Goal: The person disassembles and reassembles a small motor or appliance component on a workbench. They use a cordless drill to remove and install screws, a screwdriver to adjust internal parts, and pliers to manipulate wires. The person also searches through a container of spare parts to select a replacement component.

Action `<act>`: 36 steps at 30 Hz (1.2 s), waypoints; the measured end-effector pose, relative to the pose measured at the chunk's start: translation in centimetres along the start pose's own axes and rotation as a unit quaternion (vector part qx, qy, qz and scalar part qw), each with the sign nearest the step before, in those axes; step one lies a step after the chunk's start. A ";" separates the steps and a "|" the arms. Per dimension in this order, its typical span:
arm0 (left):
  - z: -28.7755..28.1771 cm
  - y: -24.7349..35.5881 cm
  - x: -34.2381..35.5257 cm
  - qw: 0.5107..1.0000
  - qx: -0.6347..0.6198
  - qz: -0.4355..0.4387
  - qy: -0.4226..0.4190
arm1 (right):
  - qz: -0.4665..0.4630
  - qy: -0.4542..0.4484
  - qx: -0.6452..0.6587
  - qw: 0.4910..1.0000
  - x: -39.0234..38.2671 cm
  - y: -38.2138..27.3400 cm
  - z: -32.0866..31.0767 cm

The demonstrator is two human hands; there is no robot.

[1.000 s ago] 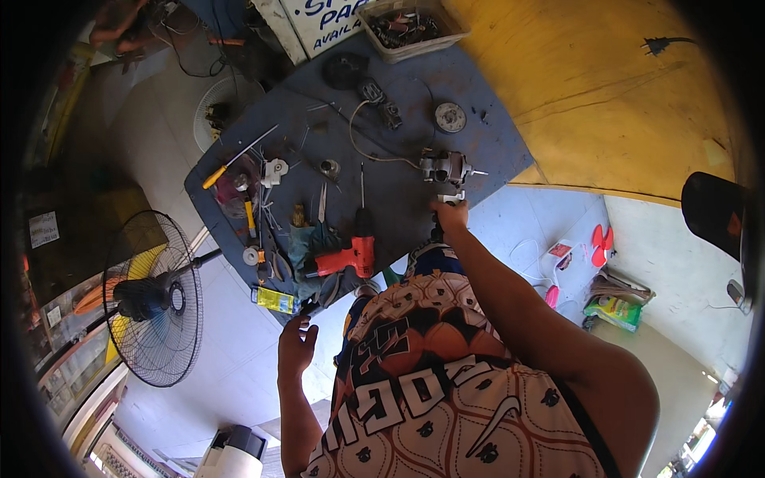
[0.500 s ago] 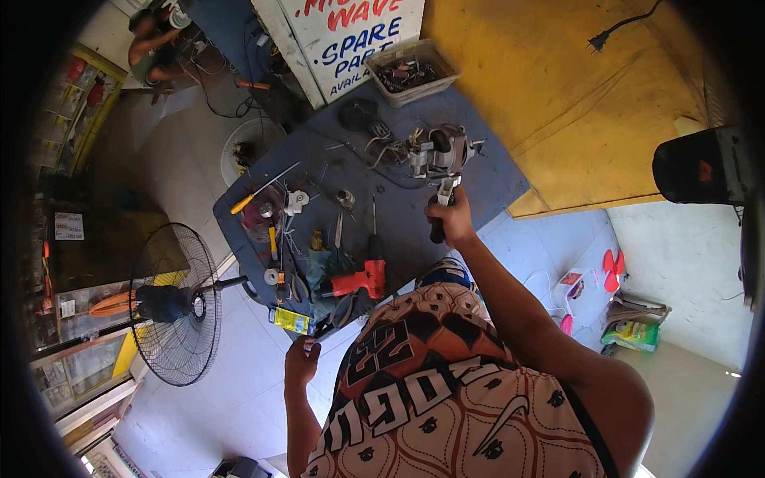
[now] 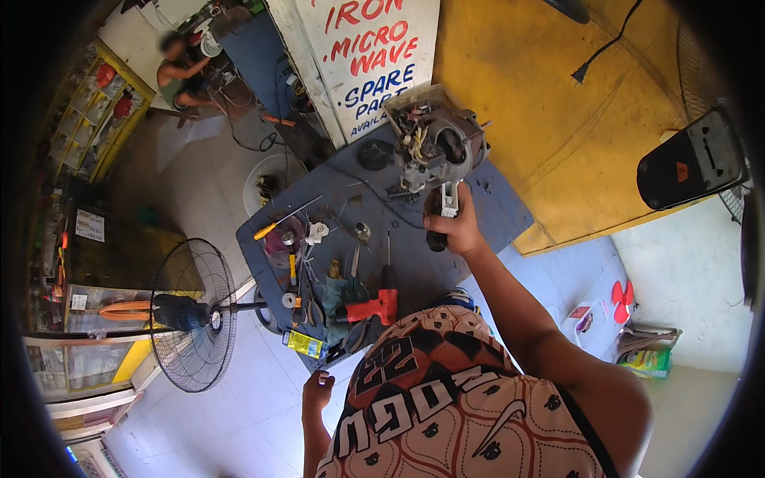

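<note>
My right hand [image 3: 462, 225] is wrapped round the neck of a bare electric fan motor [image 3: 440, 151], lifting it above the far part of the blue worktable [image 3: 414, 275]. Wires hang at the motor's left side. Low beside the table's near left corner is my left hand [image 3: 317, 392], fingers curled, with a small pale bit at their tips too small to name. Close to it, at the table's edge, lies a yellow packet [image 3: 304, 344]. A red power drill [image 3: 370, 307] rests on the near side, and a screwdriver with a yellow handle [image 3: 275, 227] lies farther left.
A standing fan [image 3: 191, 315] is left of the table. Behind the motor sits a plastic bin [image 3: 394, 103] of parts, against a painted sign [image 3: 351, 72]. Pliers, a hammer [image 3: 292, 267] and small parts crowd the table's left side. Another person [image 3: 177, 76] sits far left.
The motor in my right hand has come up closer to the camera and now overlaps the bin. My left hand stays low beside the table. The whole view has shifted slightly.
</note>
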State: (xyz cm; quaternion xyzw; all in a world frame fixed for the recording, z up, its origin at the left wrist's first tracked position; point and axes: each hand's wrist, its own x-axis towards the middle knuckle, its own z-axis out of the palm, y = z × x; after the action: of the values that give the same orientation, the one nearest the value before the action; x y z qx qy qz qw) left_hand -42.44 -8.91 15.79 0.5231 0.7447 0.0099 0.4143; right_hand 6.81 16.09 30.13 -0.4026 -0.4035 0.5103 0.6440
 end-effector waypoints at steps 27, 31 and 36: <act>6.7 -11.5 -3.6 0.960 -0.180 -0.205 -0.059 | -0.053 -0.064 -0.029 0.996 -1.0 -4.9 0.3; 7.7 -13.5 -4.1 0.964 -0.173 -0.198 -0.045 | -0.045 -0.083 -0.024 0.995 -1.0 -4.8 0.4; 2.5 -1.8 -2.1 0.997 -0.018 -0.054 0.047 | -0.050 -0.088 -0.011 0.995 -1.3 -4.5 0.7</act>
State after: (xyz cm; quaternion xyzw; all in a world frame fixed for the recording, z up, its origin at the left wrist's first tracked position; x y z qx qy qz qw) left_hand -42.07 -12.37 14.61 0.4735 0.7903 0.0253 0.3881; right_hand 7.41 14.15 34.42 -0.3426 -0.4841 0.5066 0.6258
